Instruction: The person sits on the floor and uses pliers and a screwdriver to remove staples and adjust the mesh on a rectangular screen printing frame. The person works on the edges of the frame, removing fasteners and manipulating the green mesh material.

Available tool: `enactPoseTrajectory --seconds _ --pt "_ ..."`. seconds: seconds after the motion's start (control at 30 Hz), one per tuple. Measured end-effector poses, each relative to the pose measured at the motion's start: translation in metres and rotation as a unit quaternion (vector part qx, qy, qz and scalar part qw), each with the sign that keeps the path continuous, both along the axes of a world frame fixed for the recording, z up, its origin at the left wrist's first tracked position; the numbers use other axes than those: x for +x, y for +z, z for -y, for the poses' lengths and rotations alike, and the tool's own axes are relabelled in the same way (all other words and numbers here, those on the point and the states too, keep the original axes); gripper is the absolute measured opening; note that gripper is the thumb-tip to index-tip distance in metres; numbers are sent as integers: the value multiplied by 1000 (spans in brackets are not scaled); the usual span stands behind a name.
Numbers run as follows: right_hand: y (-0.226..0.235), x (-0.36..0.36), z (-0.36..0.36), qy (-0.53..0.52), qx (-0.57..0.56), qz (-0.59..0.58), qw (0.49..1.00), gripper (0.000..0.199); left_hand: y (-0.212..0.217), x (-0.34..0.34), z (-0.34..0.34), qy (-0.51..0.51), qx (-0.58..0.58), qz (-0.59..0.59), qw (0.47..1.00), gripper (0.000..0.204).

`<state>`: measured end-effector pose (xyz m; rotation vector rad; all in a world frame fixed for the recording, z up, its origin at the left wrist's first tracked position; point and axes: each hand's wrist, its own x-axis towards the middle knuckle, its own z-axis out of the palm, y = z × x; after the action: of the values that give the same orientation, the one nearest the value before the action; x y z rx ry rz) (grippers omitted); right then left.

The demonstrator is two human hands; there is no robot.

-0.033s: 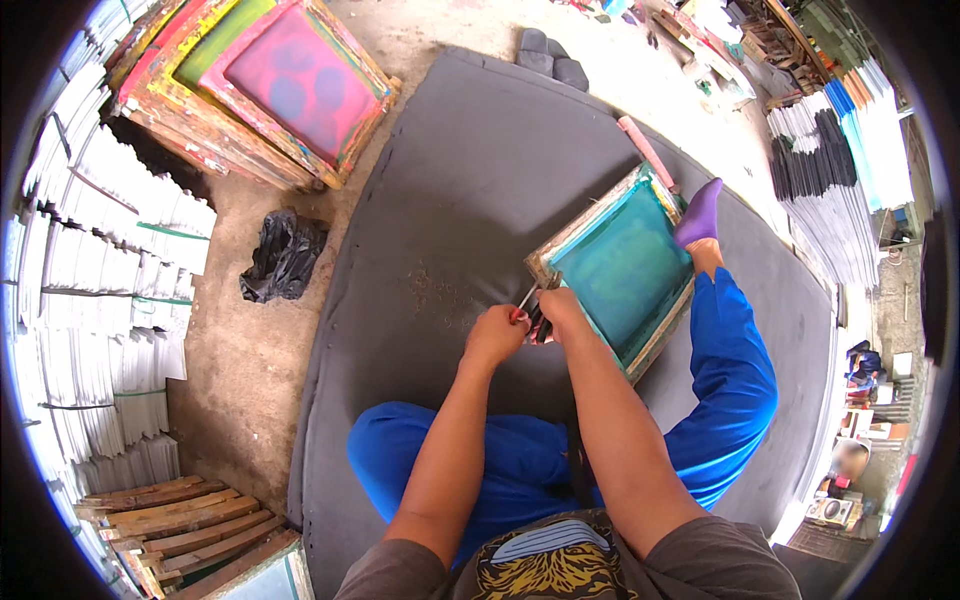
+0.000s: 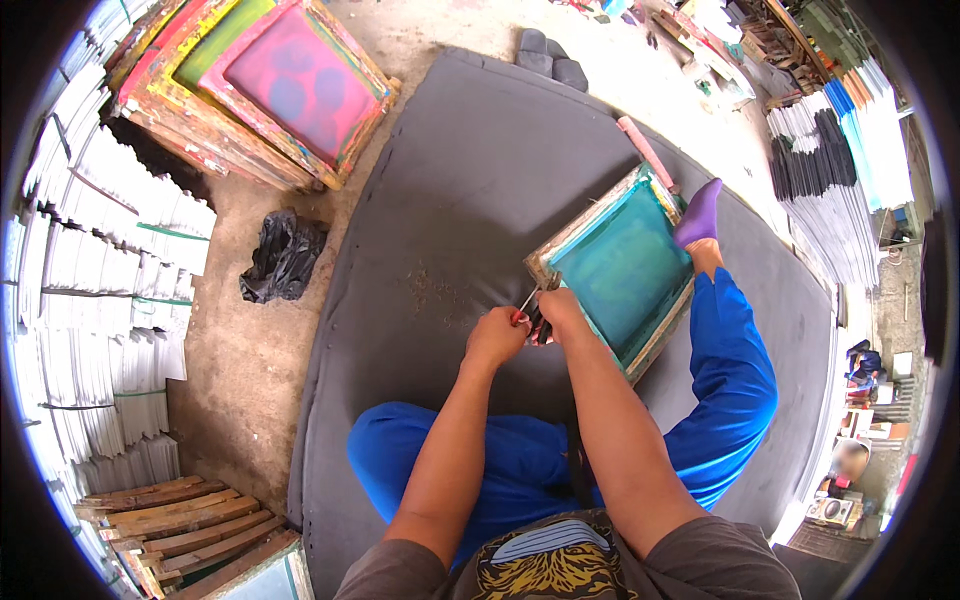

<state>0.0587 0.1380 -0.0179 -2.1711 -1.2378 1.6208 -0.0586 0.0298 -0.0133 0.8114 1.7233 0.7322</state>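
A wooden screen-printing frame point(image 2: 535, 268) with teal mesh lies on the dark mat, tilted to the right in front of me. My left hand point(image 2: 496, 335) is closed around the red handle of a screwdriver point(image 2: 519, 315); its thin metal shaft points at the frame's near left corner. My right hand point(image 2: 560, 310) is at that same corner, closed on a dark-handled tool that looks like pliers point(image 2: 541, 327), mostly hidden by the fingers. The two hands are close together. My foot in a purple sock point(image 2: 699, 212) is by the frame's far right side.
A pink stick-like tool point(image 2: 648, 150) lies beyond the frame. Small dark bits point(image 2: 435, 295) are scattered on the mat point(image 2: 480, 150). Painted frames point(image 2: 345, 165) are stacked at far left, near a black plastic bag point(image 2: 283, 255). Grey slippers point(image 2: 552, 60) sit past the mat's far edge. Bundled sheets point(image 2: 100, 260) line the left.
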Motion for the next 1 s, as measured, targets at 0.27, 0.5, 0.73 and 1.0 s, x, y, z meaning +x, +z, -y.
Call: enactPoseTrajectory --seconds 0.27,0.5,0.73,1.0 --pt "18 -7 0 23 -28 22 999 28 -7 8 0 -33 -61 78 995 22" --pt "18 -8 -4 87 -15 58 994 34 8 7 2 3 -54 172 984 17" --pt "20 -10 0 88 9 67 994 36 -10 16 4 28 -18 136 990 18" --pt "30 -16 10 119 42 141 982 42 -5 19 7 60 -33 232 970 15"
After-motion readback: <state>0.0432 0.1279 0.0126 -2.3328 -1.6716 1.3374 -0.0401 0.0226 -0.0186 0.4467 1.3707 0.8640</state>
